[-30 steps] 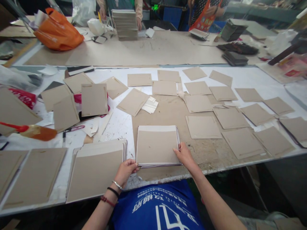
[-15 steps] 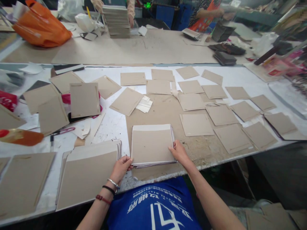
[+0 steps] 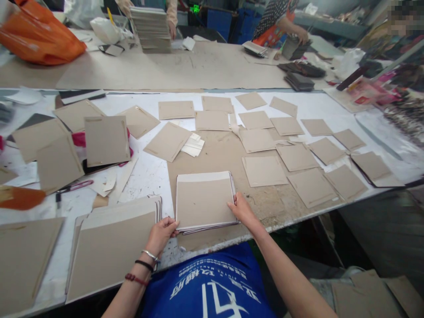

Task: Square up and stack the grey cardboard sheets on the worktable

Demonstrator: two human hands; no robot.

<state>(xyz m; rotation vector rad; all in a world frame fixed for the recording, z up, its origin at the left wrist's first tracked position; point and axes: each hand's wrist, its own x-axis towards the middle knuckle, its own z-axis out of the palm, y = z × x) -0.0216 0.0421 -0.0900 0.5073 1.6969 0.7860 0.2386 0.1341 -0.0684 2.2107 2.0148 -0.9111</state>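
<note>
A small stack of grey-brown cardboard sheets with white edges lies in front of me on a brown board. At its lower left corner, my left hand pinches the edge between thumb and fingers. My right hand is closed on the stack's right edge, thumb on top. How many sheets each hand holds cannot be made out. Close to my left hand lies a larger stack of similar cardboard sheets. Single cardboard pieces with glossy strips along their edges, such as one piece, lie beyond my right hand.
Many cardboard pieces spread over the white table. At left lie an amber bottle and pink-handled scissors. Across the far table are an orange bag, a tall cardboard stack beside a co-worker's hands, and another worker's arm.
The whole view has shifted slightly, so things sit farther left. Both my hands stay on the stack's edges. At the far right, a co-worker's hand has come down onto a dark stack.
</note>
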